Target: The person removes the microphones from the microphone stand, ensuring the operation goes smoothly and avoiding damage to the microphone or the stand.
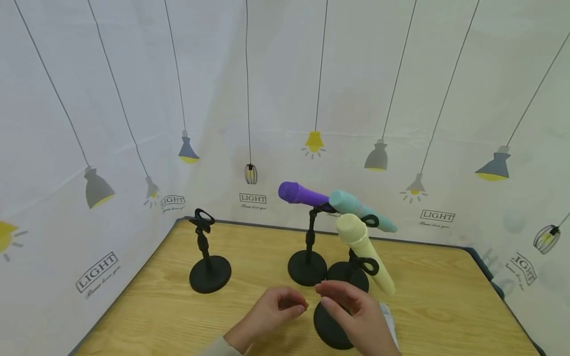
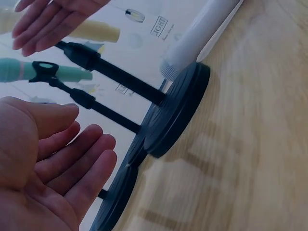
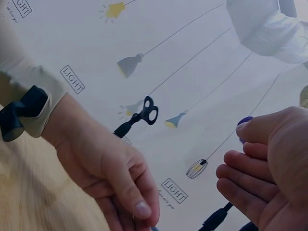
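My left hand (image 1: 272,314) hovers over the table, fingers loosely bent, nothing in it. Facing it is my right hand (image 1: 356,316), also holding nothing, beside the front stand, whose round black base (image 1: 331,329) it partly covers. A yellow microphone (image 1: 367,247) leans in a black clip just beyond the right hand. Behind it a teal microphone (image 1: 358,210) rests in another clip, and a purple microphone (image 1: 307,194) lies in the clip of the stand (image 1: 309,237) to its left. Beside the front base lies a white cylindrical thing (image 2: 195,41), mostly hidden by my right hand in the head view.
A black microphone stand (image 1: 207,262) with a bare clip stands at the left of the wooden table (image 1: 156,296). A white sheet (image 1: 285,99) printed with hanging lamps rises behind and at both sides. The bases on the right stand close together.
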Tool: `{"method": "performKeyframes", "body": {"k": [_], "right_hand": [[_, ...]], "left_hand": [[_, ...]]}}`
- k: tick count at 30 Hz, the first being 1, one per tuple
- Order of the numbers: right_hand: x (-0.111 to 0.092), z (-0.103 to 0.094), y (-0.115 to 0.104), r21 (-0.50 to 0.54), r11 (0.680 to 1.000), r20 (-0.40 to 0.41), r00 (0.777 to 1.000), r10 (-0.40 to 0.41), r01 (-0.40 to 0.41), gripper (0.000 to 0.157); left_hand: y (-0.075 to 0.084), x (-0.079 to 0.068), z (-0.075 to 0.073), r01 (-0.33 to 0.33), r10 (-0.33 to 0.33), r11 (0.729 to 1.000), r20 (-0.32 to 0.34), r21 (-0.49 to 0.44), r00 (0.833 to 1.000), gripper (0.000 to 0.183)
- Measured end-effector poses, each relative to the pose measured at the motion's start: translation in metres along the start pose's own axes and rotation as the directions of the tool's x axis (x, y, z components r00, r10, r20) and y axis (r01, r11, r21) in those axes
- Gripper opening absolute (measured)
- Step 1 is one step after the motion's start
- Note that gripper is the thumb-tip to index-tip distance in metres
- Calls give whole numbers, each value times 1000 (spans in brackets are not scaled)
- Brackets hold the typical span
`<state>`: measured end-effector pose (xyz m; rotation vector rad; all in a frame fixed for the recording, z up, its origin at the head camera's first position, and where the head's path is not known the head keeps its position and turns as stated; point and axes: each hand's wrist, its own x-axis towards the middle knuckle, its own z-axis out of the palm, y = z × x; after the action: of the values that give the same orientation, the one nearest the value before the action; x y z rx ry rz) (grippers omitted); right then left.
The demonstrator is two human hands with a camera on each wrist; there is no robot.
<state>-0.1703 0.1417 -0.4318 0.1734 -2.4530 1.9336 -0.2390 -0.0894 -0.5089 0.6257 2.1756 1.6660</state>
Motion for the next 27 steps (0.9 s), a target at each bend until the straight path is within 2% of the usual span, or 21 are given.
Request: {"method": "performKeyframes", "body": {"k": [4, 9, 13, 20, 23, 27], "right_hand": [[-7, -10, -3, -9, 1000, -34, 999, 6, -7, 25], [-14, -25, -2, -16, 998, -41, 997, -63, 62, 25], [-19, -37, 0, -50, 991, -58, 990, -127, 124, 25], [-21, -55, 0, -128, 988, -143, 984, -107, 89, 26], [-21, -60, 0, -155, 978, -159, 973, -166, 141, 24], [-21, -66, -2, -201, 955, -203, 945, -257, 217, 22]], "left_hand": [[2, 11, 17, -6, 6, 1000, 6, -22, 1000, 22], [9, 23, 35, -25, 24, 1000, -14, -15, 1000, 22], [10, 28, 44, -4, 3, 1000, -38, -20, 999, 27], [6, 33, 56, -3, 2, 998, -11, -68, 1000, 31], [4, 34, 59, -6, 6, 997, -5, -78, 1000, 31], [-1, 39, 63, -16, 15, 997, -7, -79, 1000, 31]]}}
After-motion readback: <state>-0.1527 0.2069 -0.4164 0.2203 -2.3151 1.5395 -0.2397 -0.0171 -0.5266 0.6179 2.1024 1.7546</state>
